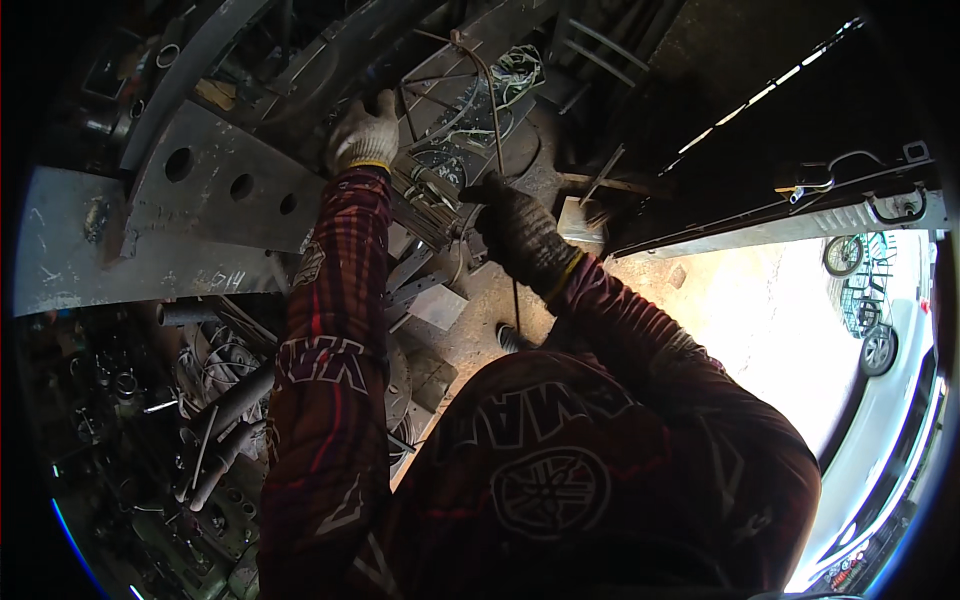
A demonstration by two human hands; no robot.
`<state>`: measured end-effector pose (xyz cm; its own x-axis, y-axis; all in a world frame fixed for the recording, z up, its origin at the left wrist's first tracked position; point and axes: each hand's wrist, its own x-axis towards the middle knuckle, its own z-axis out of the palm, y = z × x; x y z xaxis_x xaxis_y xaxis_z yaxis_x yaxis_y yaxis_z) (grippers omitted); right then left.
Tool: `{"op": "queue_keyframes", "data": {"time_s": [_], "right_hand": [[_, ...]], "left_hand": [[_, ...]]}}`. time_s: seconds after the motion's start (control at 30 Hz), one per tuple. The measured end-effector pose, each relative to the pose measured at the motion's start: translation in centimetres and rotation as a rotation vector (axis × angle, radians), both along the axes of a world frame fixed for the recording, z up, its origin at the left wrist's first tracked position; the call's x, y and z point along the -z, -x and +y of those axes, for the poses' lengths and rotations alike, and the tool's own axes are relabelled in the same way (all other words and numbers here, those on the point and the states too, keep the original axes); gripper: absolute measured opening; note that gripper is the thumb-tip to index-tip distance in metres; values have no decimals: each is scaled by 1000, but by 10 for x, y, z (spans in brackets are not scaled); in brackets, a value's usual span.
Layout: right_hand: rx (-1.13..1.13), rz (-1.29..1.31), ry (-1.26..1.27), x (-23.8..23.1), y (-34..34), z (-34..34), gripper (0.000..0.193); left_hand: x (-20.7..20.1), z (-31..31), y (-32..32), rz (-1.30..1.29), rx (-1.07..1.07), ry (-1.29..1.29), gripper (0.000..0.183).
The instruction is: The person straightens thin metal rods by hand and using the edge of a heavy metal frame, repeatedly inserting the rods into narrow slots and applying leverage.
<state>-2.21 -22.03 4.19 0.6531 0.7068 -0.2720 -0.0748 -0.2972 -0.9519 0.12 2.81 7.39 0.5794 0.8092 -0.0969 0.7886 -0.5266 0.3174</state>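
Observation:
My left hand (365, 137), in a pale knit glove with a yellow cuff, is against a dark steel piece at the upper left. Its fingers are curled, and what they grip, if anything, is hidden. A darker, soiled glove covers my right hand (524, 232), which is closed around a thin bent rod (494, 110). The rod rises from the fist and curves left at its top; a lower length shows beneath the hand. Between the hands lies a pile of thin metal bars (432, 192). Farther off is a tangle of pale wire (518, 72).
A large steel plate with round holes (215, 178) spans the left side. Pipes (240, 395) and scrap metal crowd the lower left. A metal door edge (780, 228) stands at the right; outside are a bicycle (845, 256) and a pale car (895, 365).

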Motion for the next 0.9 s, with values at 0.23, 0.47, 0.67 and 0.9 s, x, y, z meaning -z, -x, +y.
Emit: {"op": "queue_keyframes", "data": {"time_s": [0.23, 0.47, 0.67, 0.9], "right_hand": [[-17, 242, 0, 4, -28, -10, 34], [64, 447, 111, -13, -44, -9, 56], [-72, 62, 36, -13, -37, -8, 55], [631, 846, -646, 40, 0, 69, 71]], "left_hand": [[7, -2, 2, -46, -31, -60, 71], [8, 3, 2, -28, -13, -26, 77], [8, 7, 0, -37, -12, -10, 79], [12, 11, -5, -3, 44, 8, 80]]}}
